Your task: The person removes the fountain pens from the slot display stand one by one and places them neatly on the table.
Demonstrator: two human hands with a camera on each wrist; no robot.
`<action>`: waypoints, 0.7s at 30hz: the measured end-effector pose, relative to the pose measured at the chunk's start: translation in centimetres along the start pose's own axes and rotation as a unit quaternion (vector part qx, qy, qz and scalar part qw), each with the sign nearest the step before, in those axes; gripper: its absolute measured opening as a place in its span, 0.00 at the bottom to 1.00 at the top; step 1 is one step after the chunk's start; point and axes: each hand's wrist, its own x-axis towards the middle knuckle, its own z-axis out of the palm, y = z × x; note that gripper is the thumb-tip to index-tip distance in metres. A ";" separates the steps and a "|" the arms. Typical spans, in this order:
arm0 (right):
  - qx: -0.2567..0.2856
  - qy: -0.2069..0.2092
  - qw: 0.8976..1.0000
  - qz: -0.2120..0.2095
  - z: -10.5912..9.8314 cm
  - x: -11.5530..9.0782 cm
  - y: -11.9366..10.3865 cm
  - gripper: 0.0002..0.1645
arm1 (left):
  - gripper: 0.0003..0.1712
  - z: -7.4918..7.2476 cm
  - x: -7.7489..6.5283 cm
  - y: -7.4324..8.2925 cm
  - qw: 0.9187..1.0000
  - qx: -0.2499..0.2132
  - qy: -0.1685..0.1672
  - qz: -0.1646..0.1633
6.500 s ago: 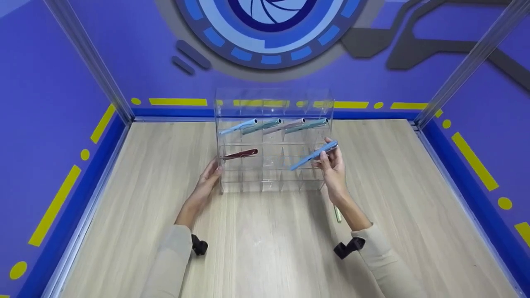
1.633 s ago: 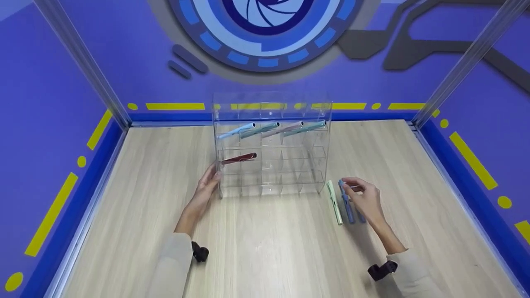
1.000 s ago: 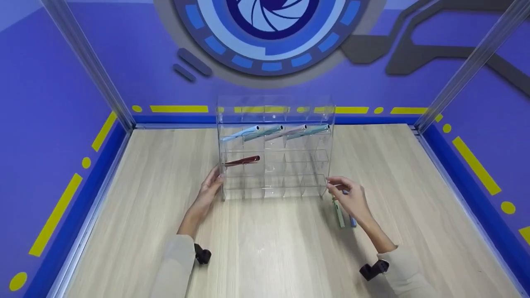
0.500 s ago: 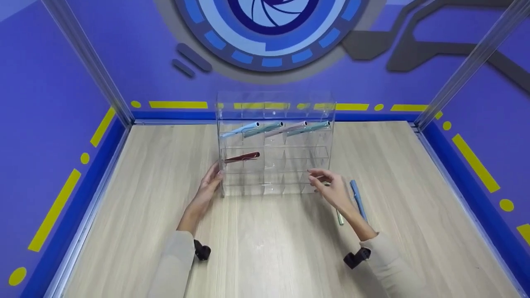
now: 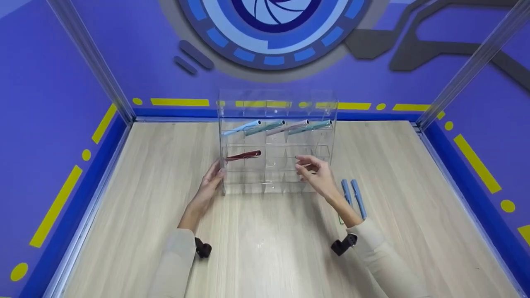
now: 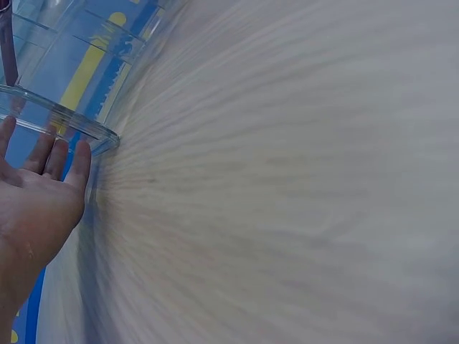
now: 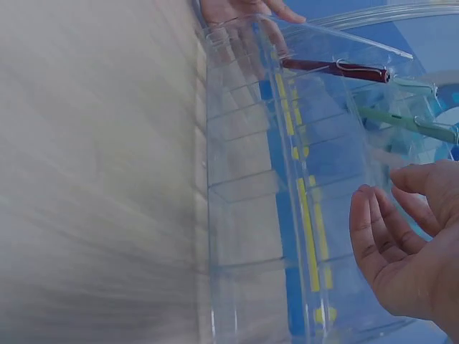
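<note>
A clear plastic tiered pen rack stands on the table. Its upper row holds a light blue pen, a pink pen and two teal ones. One dark red pen lies in the left slot of the row below. My left hand rests against the rack's left side, its fingers straight on the clear wall. My right hand hovers at the rack's right part, fingers loosely bent. A gap shows between thumb and fingers in the right wrist view, with nothing held.
Right of the rack, two blue pens lie side by side on the wooden table. A green pen beside them is mostly hidden by the right forearm. Blue printed walls enclose the table at the back and sides.
A blue pen my right hand held before the rack earlier now lies on the table. Without a pen, that hand has since moved left and up to the rack. My left hand stays put.
</note>
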 end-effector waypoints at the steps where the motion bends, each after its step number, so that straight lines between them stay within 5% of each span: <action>1: 0.000 -0.004 1.000 -0.002 0.2 0.2 -0.1 0.15 | 0.37 0.0 0.0 0.0 1.000 -0.002 0.001 -0.002; 21: 0.114 -0.077 0.990 0.031 6.6 3.6 -3.1 0.25 | 0.38 -0.2 0.2 -0.3 1.000 0.005 -0.001 0.001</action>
